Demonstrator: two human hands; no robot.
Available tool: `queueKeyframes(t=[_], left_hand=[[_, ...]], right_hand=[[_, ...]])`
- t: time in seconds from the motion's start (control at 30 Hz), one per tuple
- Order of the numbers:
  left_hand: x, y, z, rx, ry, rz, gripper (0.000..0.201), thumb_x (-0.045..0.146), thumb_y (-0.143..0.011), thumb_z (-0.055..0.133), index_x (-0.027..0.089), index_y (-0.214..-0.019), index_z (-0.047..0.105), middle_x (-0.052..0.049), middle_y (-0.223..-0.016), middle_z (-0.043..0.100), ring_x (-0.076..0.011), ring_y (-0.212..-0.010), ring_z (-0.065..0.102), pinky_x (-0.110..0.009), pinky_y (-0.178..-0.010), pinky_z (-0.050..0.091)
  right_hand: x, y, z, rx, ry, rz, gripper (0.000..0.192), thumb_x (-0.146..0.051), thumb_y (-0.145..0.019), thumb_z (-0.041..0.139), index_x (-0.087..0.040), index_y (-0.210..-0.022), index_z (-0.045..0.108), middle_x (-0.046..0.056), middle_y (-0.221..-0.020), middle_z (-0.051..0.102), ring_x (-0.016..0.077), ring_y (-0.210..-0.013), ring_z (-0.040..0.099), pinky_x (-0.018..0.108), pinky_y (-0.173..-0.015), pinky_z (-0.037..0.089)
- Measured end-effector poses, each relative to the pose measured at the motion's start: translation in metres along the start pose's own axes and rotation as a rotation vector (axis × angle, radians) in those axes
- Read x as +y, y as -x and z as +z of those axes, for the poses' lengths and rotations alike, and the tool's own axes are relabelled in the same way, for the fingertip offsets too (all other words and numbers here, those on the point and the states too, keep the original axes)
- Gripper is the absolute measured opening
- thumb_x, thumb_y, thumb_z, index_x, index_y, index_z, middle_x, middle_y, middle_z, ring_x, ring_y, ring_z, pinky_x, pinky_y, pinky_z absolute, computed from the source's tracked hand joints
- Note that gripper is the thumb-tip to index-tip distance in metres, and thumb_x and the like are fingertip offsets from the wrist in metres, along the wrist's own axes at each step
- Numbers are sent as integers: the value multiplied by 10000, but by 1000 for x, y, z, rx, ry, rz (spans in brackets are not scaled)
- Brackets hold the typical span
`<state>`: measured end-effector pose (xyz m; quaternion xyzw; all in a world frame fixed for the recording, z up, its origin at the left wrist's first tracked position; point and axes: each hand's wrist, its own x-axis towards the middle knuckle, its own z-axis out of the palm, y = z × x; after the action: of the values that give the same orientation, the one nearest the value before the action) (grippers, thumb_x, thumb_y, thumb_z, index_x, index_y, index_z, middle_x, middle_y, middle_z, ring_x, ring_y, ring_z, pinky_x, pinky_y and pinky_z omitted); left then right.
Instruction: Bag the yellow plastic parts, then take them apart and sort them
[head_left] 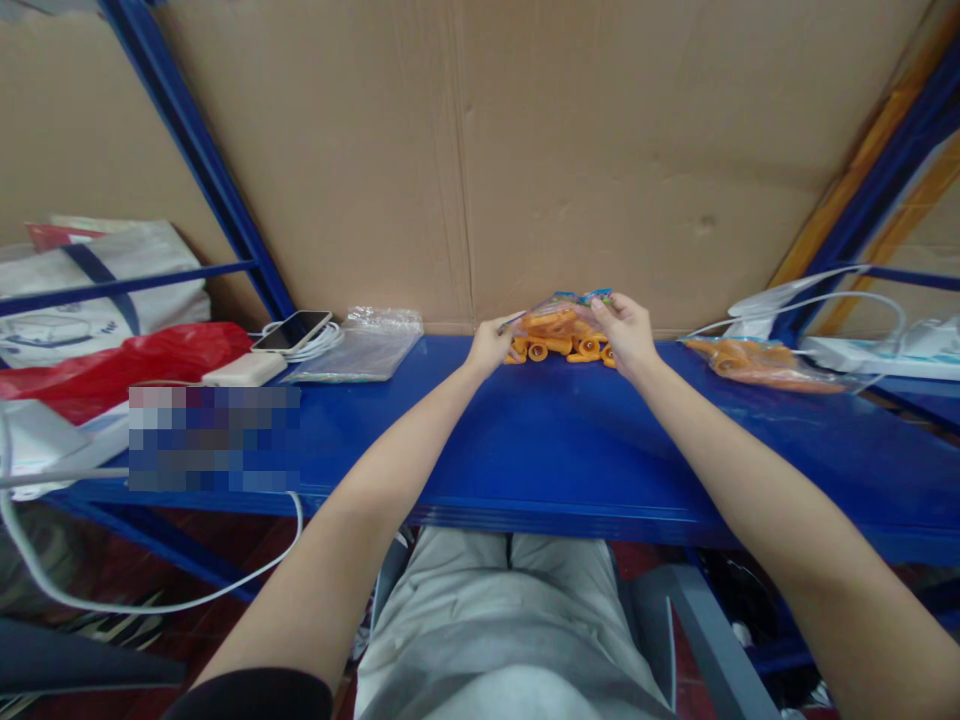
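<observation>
A clear plastic bag of small orange parts (559, 335) rests at the back of the blue shelf (570, 440), against the cardboard wall. My left hand (489, 346) pinches the bag's left top edge. My right hand (626, 332) grips its right top edge. Both arms reach forward over the shelf. The bag's top has a blue-green strip.
A second bag of orange parts (761, 362) lies to the right, by white cables and a power strip (862, 352). To the left lie a stack of empty clear bags (360, 350), a phone (291, 330) on a white power bank (244, 370), and a red bag (112, 370).
</observation>
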<state>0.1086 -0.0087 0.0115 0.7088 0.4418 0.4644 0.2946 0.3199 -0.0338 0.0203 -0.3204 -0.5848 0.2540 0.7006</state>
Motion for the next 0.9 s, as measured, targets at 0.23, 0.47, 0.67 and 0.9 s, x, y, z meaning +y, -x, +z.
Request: queueKeyframes(t=[0.23,0.47,0.67,0.9], left_hand=[[7,-2,5,28,52,192,352,144,-963,571,192,-1277,721,-67,-1365,684,-209,-1300,620,-357,-1076,519],[0,1,-3,-25,86,-32,605,303,-1000,592,228,-1570,404,-116,-1323,704,-159,-825,766,-285,-743,628],[-1,4,-5,-91,34,-164,443,358,-1067,441,179,-1455,561,-150,-1204,754,-118,-655,744,-150,-528,514],[9,3,0,-41,138,-94,394,321,-1069,437,185,-1386,627,-115,-1241,744,-114,-675,756,-158,-534,532]], right_hand=[[1,-3,1,42,64,-42,388,-598,-735,785,-249,-851,664,43,-975,763,241,-1016,713,454,-985,560],[-6,1,-1,-76,14,80,430,-655,-744,766,-260,-851,634,30,-955,744,257,-934,751,448,-843,627],[-9,3,1,-92,1,114,450,-677,-755,749,-263,-880,627,25,-924,736,258,-954,753,423,-786,640],[0,2,-2,-106,-28,133,523,-611,-583,894,-251,-876,651,42,-957,772,258,-915,752,464,-846,627]])
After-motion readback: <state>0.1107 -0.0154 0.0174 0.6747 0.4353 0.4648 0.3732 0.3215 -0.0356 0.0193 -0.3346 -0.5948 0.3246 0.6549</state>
